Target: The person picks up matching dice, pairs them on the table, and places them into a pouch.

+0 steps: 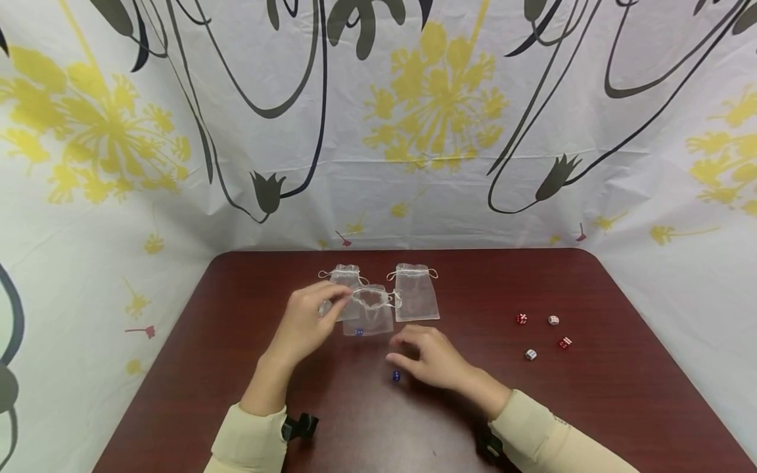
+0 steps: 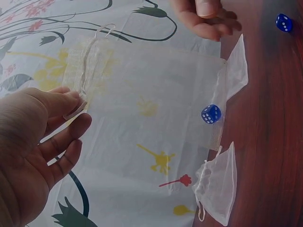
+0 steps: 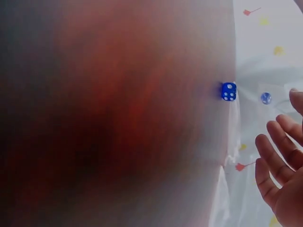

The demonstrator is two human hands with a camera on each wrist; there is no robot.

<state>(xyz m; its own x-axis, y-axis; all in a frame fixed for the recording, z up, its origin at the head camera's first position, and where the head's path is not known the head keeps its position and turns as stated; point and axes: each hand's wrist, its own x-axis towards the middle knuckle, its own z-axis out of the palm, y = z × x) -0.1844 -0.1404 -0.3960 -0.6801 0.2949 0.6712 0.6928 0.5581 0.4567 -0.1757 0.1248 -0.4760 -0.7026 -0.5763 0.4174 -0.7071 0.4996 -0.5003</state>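
Observation:
My left hand (image 1: 307, 322) pinches the drawstring top of a sheer white drawstring bag (image 2: 151, 85) between thumb and fingertips. The bag is held up with its mouth toward me in the head view, and a blue die (image 2: 211, 114) lies in its bottom corner. Just right of the bag, my right hand (image 1: 432, 355) hovers low over the table with loosely bent fingers and nothing in them. Below its thumb sits a second blue die (image 1: 396, 376), which shows in the right wrist view too, left of the fingers.
Two more sheer drawstring bags lie flat behind, one on the left (image 1: 345, 279) partly covered, one on the right (image 1: 416, 299). Red dice (image 1: 522, 318) and white dice (image 1: 531, 355) are scattered on the table's right side. A patterned curtain (image 1: 378, 210) hangs along the far edge.

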